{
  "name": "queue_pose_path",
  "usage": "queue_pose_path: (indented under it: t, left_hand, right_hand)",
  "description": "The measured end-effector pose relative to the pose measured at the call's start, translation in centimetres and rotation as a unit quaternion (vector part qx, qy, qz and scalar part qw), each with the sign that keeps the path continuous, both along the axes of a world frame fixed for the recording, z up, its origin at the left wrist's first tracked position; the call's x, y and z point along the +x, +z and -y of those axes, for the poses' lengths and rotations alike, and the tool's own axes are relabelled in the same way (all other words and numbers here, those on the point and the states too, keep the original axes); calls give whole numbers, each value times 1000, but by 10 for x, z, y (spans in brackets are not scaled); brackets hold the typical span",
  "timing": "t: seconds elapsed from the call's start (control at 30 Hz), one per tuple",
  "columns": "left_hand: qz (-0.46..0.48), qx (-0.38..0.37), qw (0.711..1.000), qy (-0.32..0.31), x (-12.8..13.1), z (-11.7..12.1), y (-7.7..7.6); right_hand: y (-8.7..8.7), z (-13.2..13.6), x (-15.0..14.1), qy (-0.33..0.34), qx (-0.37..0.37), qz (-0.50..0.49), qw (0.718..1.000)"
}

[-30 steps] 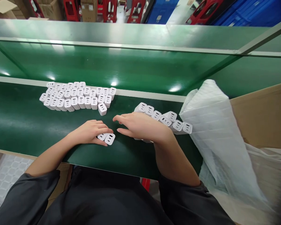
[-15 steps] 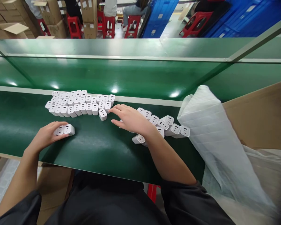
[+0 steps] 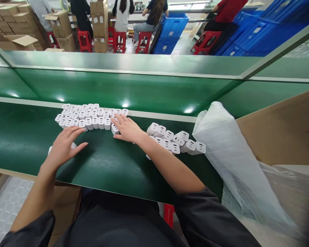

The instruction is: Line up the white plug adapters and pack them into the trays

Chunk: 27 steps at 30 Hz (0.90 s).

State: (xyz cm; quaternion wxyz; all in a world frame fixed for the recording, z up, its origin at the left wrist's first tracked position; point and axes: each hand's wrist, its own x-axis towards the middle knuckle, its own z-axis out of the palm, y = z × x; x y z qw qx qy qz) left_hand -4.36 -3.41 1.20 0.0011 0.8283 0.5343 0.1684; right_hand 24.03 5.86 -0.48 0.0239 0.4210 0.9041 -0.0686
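Rows of white two-port charger blocks [image 3: 89, 122] stand packed together on the green worktop [image 3: 105, 171], left of the middle. My left hand [image 3: 63, 145] is open, thumb apart, with fingertips at the front row of this group. White charger blocks [image 3: 50, 150] show partly from beneath that hand, mostly hidden. My right hand [image 3: 127, 129] reaches over the group's right end, fingers spread and resting on or just above the blocks there. A looser cluster of charger blocks [image 3: 167, 144] lies to the right, partly covered by my right forearm.
White foam wrapping [image 3: 221, 137] and a cardboard box [image 3: 280, 127] stand at the right. A raised pale strip [image 3: 157, 115] runs behind the chargers. Under the worktop's left edge sits a white compartment tray [image 3: 11, 199]. Beyond, people sit on red stools [image 3: 119, 41] near blue crates [image 3: 171, 31].
My left hand has let go of the pair of chargers and moved up and right to the row. My right hand has shifted left onto the group's end. The view has tilted up slightly.
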Motion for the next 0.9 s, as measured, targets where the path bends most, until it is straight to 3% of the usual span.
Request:
queue_pose_path:
  t: [0.13, 0.27, 0.4, 0.6, 0.77, 0.9]
  left_hand:
    - [-72, -23, 997, -19, 58, -33, -15]
    - [-142, -75, 987, 27, 85, -55, -37]
    - [-161, -64, 985, 18, 85, -44, -48]
    - [-135, -14, 990, -46, 69, -11, -51]
    - [-110, 5, 992, -67, 62, -15, -53]
    - [-103, -7, 991, -80, 59, -26, -50]
  right_hand:
    - [-18, 3, -8, -17, 12, -2, 1000]
    - [-30, 13, -10, -26, 38, -22, 999]
    - [-31, 33, -8, -27, 43, -33, 998]
    - [-35, 79, -2, -3, 60, -52, 997]
    - [-33, 93, 4, 17, 52, -72, 996]
    - [-22, 88, 29, 29, 61, -129, 989]
